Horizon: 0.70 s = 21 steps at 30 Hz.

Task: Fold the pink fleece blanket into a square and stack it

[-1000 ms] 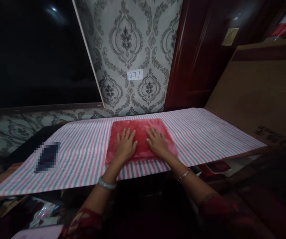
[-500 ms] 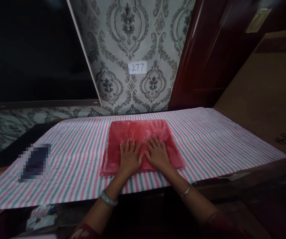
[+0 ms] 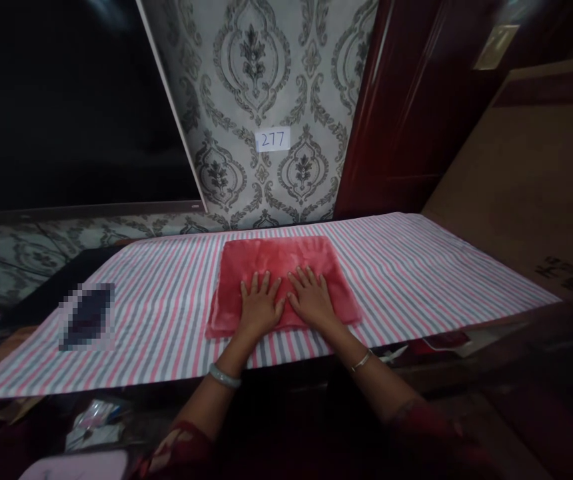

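On the striped cloth [image 3: 416, 280], we see both hands pressed flat on a folded red towel [image 3: 276, 263].

From the head view, we find the left hand [image 3: 259, 308] and the right hand [image 3: 312, 301] lying side by side on the near half of the red towel, palms down, fingers spread and gripping nothing. The towel sits at the middle of the striped cloth, close to its near edge. We note a pale bangle [image 3: 225, 377] on the left wrist, a thin bracelet [image 3: 361, 361] on the right, a blurred dark patch [image 3: 86, 317] to the left, and a "277" label [image 3: 272, 139] on the patterned wall [image 3: 266, 80].
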Tool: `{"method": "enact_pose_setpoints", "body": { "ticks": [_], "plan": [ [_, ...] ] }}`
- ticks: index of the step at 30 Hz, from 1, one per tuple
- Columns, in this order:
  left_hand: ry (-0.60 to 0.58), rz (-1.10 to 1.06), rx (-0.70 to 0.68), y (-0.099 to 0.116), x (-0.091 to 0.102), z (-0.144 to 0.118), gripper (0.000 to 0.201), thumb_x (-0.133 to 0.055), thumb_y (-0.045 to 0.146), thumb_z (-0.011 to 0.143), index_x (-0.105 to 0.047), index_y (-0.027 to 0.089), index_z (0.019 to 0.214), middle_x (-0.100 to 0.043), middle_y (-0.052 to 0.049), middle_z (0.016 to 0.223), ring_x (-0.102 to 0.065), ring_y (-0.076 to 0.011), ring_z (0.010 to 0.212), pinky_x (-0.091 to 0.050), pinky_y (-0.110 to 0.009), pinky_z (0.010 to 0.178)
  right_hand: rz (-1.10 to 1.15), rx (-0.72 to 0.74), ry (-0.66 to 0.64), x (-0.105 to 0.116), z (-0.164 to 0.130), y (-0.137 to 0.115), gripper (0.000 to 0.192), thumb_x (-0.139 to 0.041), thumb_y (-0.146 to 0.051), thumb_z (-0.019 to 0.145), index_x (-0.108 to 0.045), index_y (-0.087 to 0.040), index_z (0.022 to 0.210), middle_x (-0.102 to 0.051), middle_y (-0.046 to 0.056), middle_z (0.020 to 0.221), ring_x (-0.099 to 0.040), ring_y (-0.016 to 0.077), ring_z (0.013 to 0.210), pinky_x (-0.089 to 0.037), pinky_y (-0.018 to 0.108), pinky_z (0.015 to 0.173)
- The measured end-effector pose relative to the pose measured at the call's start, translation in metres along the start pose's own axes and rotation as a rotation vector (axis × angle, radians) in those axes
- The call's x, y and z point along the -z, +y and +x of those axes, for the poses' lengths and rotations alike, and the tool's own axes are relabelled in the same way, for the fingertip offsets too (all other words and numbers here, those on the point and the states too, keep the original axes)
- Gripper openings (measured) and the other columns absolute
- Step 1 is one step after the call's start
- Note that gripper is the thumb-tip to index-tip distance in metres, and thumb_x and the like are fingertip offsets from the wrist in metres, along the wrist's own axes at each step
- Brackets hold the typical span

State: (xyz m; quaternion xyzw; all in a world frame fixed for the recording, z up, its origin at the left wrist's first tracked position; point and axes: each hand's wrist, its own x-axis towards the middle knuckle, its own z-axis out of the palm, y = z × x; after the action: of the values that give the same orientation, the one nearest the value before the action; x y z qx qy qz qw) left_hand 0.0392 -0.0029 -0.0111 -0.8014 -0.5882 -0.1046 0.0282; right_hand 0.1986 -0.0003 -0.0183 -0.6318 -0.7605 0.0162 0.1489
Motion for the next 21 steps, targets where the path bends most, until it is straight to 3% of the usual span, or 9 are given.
{"method": "enact_pose_setpoints", "body": {
  "ticks": [6,10,13,16,18,21],
  "plan": [
    [-0.077,-0.018,-0.005,-0.009,0.029,-0.001,0.06,-0.045,0.045,0.098,-0.04,0.027,0.155,-0.028,-0.01,0.166,-0.023,-0.0359,0.153,-0.018,-0.067,0.12,0.023,-0.003,-0.007,0.018,-0.005,0.013,0.057,-0.042,-0.042,0.101,-0.04,-0.024,0.156,-0.032,0.01,0.165,-0.025,0.0314,0.152,-0.02,0.056,0.12],
    [0.097,-0.067,0.177,-0.052,0.049,-0.014,0.06,-0.048,0.041,0.096,-0.045,0.016,0.151,-0.036,-0.019,0.161,-0.031,-0.0375,0.15,-0.023,-0.065,0.119,0.095,-0.187,0.145,0.024,-0.022,0.059,0.058,-0.045,-0.037,0.098,-0.043,-0.019,0.153,-0.039,0.015,0.16,-0.033,0.0334,0.148,-0.028,0.056,0.117],
    [0.161,-0.358,0.368,-0.093,0.045,-0.028,0.062,-0.052,0.039,0.094,-0.047,0.009,0.147,-0.054,-0.023,0.147,-0.051,-0.0353,0.136,-0.042,-0.053,0.111,0.31,-0.332,0.196,0.018,-0.037,0.096,0.061,-0.044,-0.038,0.096,-0.044,-0.011,0.151,-0.056,0.021,0.144,-0.052,0.032,0.134,-0.043,0.048,0.108],
    [0.16,-0.762,0.535,-0.118,0.031,-0.042,0.061,-0.056,0.048,0.091,-0.055,0.011,0.139,-0.071,-0.017,0.119,-0.067,-0.0306,0.114,-0.053,-0.044,0.098,0.508,-0.464,0.135,0.01,-0.045,0.116,0.064,-0.042,-0.047,0.097,-0.048,-0.01,0.149,-0.071,0.018,0.119,-0.067,0.0297,0.111,-0.051,0.043,0.097],
    [0.169,-0.944,0.605,-0.122,0.024,-0.047,0.066,-0.063,0.054,0.087,-0.056,0.013,0.138,-0.073,-0.014,0.11,-0.07,-0.0298,0.108,-0.056,-0.042,0.094,0.582,-0.486,0.113,0.006,-0.046,0.119,0.065,-0.045,-0.051,0.095,-0.051,-0.013,0.147,-0.072,0.016,0.119,-0.068,0.0292,0.109,-0.051,0.043,0.097],
    [0.164,-1.078,0.648,-0.114,0.024,-0.046,0.083,-0.076,0.052,0.079,-0.047,0.014,0.147,-0.071,-0.016,0.119,-0.069,-0.0302,0.112,-0.055,-0.041,0.096,0.686,-0.454,0.132,0.005,-0.042,0.115,0.066,-0.055,-0.052,0.09,-0.053,-0.018,0.146,-0.066,0.015,0.133,-0.065,0.0297,0.118,-0.05,0.043,0.101]
  ]
}}
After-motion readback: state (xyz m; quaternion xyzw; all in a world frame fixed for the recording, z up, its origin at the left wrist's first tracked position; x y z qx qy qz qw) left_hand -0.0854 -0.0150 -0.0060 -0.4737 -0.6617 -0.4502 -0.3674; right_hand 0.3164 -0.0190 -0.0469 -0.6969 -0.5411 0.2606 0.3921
